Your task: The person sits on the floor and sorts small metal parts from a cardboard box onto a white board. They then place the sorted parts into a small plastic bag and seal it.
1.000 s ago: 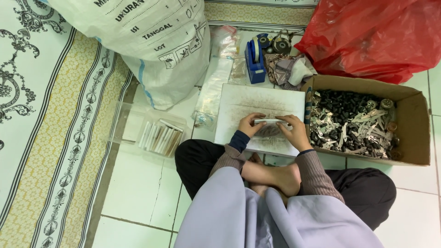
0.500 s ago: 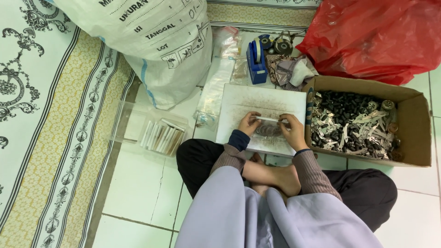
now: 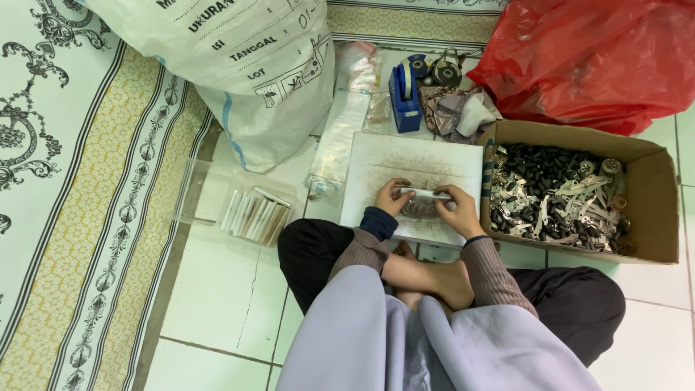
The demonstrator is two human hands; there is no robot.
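Sitting cross-legged on the tiled floor, the person has both hands in much the same place as half a second ago, over the near half of the white board (image 3: 413,156); the hands have drifted only slightly, and the small clear packet (image 3: 426,195) is again pinched between them. The left hand (image 3: 393,197) holds the packet's left end with fingers curled closed on it, and the right hand (image 3: 457,210) grips the right end the same way, thumb underneath. The packet stretches flat between the two sets of fingertips, just above a dark smudged patch on the board (what is inside it is too small to tell).

Just right of the board, touching its edge, is an open cardboard box (image 3: 651,181) filled with dark and silvery small parts. Behind it lies a red plastic bag (image 3: 601,58). A blue tape dispenser (image 3: 405,98) stands beyond the board's far edge, and a large white woven sack (image 3: 239,65) leans to the left. A clear plastic tray (image 3: 199,192) of pale strips rests on the tiles, left of the knee.
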